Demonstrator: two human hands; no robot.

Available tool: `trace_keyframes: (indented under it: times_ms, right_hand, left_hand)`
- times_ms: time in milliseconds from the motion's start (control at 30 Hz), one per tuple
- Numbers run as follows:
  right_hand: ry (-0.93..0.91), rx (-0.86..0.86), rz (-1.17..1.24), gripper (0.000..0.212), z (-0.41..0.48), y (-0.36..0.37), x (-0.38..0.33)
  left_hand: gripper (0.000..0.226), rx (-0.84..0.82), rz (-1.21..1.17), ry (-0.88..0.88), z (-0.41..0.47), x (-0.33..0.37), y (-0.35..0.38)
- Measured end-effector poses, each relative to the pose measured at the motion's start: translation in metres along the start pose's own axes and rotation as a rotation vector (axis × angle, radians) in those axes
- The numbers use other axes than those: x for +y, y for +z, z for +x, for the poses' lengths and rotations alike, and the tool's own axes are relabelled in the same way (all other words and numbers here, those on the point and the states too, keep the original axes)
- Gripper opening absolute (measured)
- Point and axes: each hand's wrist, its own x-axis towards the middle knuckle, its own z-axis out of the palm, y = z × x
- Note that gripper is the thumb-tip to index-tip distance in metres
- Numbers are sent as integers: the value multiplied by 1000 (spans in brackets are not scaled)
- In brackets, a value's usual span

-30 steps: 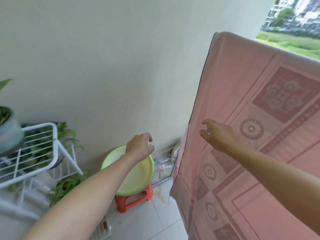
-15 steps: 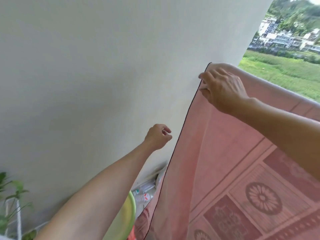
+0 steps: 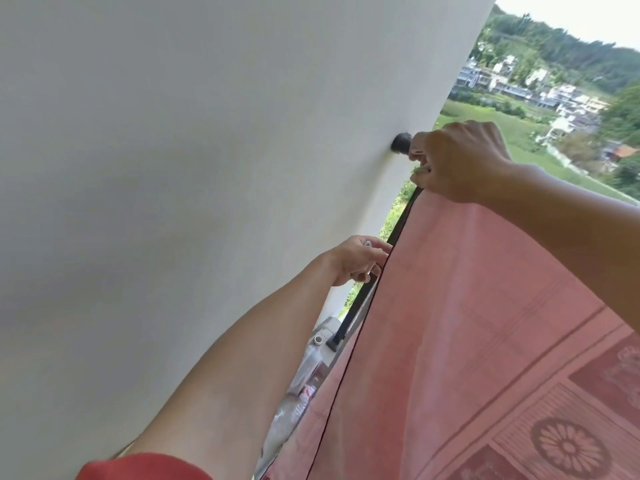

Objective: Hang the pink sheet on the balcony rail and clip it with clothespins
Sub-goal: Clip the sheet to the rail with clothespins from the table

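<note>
Sheet [image 3: 467, 323] hung over the rail [image 3: 401, 143] at its wall end, draped down toward me, its dark-piped edge running just beside the white wall [image 3: 173, 168]. My right hand [image 3: 460, 161] was closed over the top corner at the rail, something pale pinched at its fingertips, though I could not tell whether that was a clothespin. My left hand [image 3: 356, 259] was curled at the sheet's edge lower down, with small pale things in its fingers, probably clothespins; I could not make out whether it gripped the cloth as well. I judged the main risk to be the corner slipping off the rail end if the right hand let go before a pin bit, since the weight hung on my side. A pin could also drop through the gap beside the wall. No container showed clearly; blurred plastic lay low by the wall [image 3: 298, 400].
</note>
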Motion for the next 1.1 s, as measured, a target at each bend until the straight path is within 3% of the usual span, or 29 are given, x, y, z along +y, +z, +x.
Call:
trace_keyframes:
  times_ms: [233, 333, 467, 600, 833, 1033, 1100]
  right_hand:
    - [-213, 102, 18, 31, -26, 9, -3]
    - [-2, 99, 124, 29, -27, 8, 10]
    - [355, -140, 449, 20, -1, -5, 26]
    - [383, -160, 559, 23, 17, -5, 29]
    - [406, 10, 621, 21, 25, 8, 26]
    - [471, -46, 681, 25, 17, 14, 37]
    - [486, 22, 694, 21, 14, 15, 37]
  left_hand:
    - [20, -76, 4, -24, 23, -13, -2]
    - [23, -102, -97, -30, 32, -11, -5]
    - [19, -225, -251, -42, 39, -5, -2]
    - [21, -315, -350, -58, 39, -3, 0]
    - [25, -400, -493, -21, 35, 9, 1]
    - [17, -350, -551, 54, 34, 21, 14]
    - [13, -213, -537, 116, 36, 18, 15]
